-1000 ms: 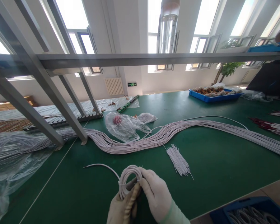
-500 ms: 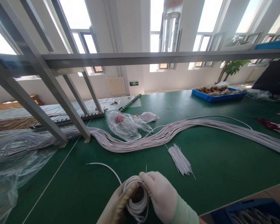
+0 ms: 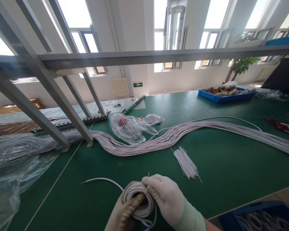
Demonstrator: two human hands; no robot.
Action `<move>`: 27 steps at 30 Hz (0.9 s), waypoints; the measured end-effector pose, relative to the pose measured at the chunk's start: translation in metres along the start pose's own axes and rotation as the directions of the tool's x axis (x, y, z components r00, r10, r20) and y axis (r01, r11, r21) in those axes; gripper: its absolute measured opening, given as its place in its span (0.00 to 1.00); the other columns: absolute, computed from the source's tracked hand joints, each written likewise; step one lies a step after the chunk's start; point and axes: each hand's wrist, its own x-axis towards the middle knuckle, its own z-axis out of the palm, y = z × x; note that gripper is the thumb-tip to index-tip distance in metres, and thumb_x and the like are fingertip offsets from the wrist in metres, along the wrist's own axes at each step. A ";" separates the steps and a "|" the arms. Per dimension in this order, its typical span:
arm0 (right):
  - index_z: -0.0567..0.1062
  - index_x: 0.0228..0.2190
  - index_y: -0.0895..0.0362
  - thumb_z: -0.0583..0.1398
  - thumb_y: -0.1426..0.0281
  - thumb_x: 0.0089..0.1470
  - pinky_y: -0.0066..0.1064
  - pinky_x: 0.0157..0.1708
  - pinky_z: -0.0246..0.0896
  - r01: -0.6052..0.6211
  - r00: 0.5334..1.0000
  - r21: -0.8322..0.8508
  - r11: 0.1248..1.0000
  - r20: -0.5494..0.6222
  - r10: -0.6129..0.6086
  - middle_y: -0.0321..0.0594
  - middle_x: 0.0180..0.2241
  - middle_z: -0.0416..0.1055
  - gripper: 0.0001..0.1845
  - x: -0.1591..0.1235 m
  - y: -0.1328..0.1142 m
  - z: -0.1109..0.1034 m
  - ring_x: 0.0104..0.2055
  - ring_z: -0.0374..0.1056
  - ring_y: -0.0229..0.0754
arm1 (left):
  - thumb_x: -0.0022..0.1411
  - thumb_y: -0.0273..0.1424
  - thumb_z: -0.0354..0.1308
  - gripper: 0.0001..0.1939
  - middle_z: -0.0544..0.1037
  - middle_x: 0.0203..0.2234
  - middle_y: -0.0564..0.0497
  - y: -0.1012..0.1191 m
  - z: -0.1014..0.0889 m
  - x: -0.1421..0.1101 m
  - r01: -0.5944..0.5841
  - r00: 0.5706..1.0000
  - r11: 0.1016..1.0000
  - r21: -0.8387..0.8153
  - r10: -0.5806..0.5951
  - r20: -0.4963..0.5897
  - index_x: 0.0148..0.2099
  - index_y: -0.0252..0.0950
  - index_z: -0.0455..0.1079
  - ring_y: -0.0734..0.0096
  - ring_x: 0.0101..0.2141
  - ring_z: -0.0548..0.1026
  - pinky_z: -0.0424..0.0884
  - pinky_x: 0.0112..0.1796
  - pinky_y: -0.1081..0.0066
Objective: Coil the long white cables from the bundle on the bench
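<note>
Both hands gloved, low centre of view. Left hand (image 3: 121, 215) sits under and inside a small coil of white wire (image 3: 138, 200), fingers curled through the loop, thumb lying across the turns. Right hand (image 3: 165, 199) grips the coil's far edge from the right, fingertips (image 3: 146, 181) pinched down on the top of the turns. Coil is held just above the green table (image 3: 231, 166), tilted toward the camera.

A loose tail of the wire (image 3: 101, 180) runs out left of the left fingers and lies on the table.

Beyond the right fingertips, slightly right: a bundle of short white ties (image 3: 185, 162), flat on the table, apart from the hands. Farther out, a long bundle of white wires (image 3: 173, 136) snakes across the whole table. Behind it, a crumpled clear plastic bag (image 3: 130, 128) with something red inside.

Left of the hands: plastic sheeting (image 3: 12, 173) and grey frame legs (image 3: 50, 106). Far right: blue tray (image 3: 226, 95). Near right, below the wrist: blue bin (image 3: 260, 219) holding finished coils.

Nothing lies between fingers and coil; the tie bundle is the nearest item.
</note>
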 end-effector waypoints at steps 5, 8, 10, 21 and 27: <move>0.80 0.49 0.58 0.49 0.64 0.73 0.36 0.39 0.74 0.087 0.996 -0.057 0.995 0.001 -0.088 0.47 0.40 0.81 0.22 0.003 -0.001 -0.002 0.39 0.78 0.49 | 0.38 0.43 0.82 0.24 0.85 0.34 0.46 0.034 0.008 -0.005 0.113 0.982 0.992 0.059 -0.120 0.143 0.35 0.35 0.81 0.59 0.37 0.81 0.78 0.44 0.63; 0.80 0.46 0.58 0.48 0.64 0.74 0.35 0.34 0.73 0.145 0.988 -0.107 0.984 -0.030 -0.149 0.47 0.37 0.80 0.22 0.005 -0.001 -0.001 0.35 0.76 0.48 | 0.32 0.38 0.84 0.27 0.84 0.28 0.50 0.041 0.020 -0.006 0.088 0.995 0.996 0.014 -0.088 0.035 0.35 0.34 0.81 0.67 0.32 0.79 0.75 0.36 0.71; 0.80 0.44 0.58 0.48 0.64 0.74 0.35 0.33 0.72 0.158 0.984 -0.125 0.980 -0.065 -0.167 0.47 0.36 0.80 0.22 0.005 -0.001 0.001 0.33 0.76 0.47 | 0.30 0.39 0.85 0.29 0.84 0.27 0.52 0.036 0.026 -0.007 0.069 0.997 0.997 -0.019 -0.069 -0.028 0.35 0.35 0.80 0.68 0.31 0.79 0.76 0.35 0.72; 0.72 0.58 0.57 0.58 0.65 0.67 0.40 0.44 0.75 -0.222 0.968 0.448 0.866 -0.007 0.252 0.46 0.46 0.77 0.21 0.008 0.008 -0.005 0.41 0.77 0.45 | 0.31 0.35 0.84 0.25 0.86 0.33 0.50 0.004 0.003 -0.008 -0.024 0.994 0.985 -0.171 0.005 -0.108 0.33 0.37 0.79 0.64 0.34 0.82 0.79 0.36 0.73; 0.80 0.40 0.56 0.65 0.75 0.58 0.33 0.36 0.73 -0.297 0.954 0.660 0.690 0.168 0.249 0.36 0.34 0.76 0.07 0.008 0.013 -0.002 0.33 0.75 0.40 | 0.38 0.35 0.82 0.20 0.85 0.32 0.50 0.008 0.007 -0.008 0.016 0.995 0.993 -0.118 -0.028 -0.100 0.30 0.38 0.76 0.59 0.37 0.83 0.81 0.42 0.67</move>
